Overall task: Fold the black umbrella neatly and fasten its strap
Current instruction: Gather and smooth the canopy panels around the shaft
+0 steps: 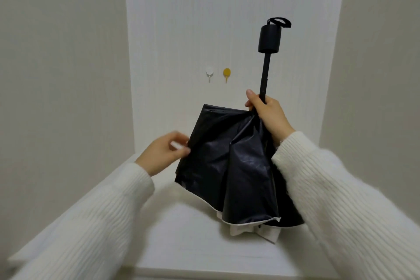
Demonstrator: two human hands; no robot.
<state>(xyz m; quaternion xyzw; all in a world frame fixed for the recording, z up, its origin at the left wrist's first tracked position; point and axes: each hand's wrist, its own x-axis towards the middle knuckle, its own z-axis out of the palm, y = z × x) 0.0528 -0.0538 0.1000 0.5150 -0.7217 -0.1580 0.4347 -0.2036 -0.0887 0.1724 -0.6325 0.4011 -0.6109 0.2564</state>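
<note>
The black umbrella (229, 166) stands handle-up between my hands, long axis vertical, tip on the desk (181, 245). My right hand (266, 113) grips its shaft above the loose canopy. My left hand (166, 152), nearer the free panel, pinches the edge just beside it; the strap is not visible.

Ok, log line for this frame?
phase: folding | right hand: grips umbrella shaft, handle up | left hand: pinches canopy edge | strap: unfastened

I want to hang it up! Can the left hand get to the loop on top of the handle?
Probably yes. The left hand is only pinching the canopy edge, and nothing stands between it and the wrist loop above the handle. It must let go first and reach up.
</note>
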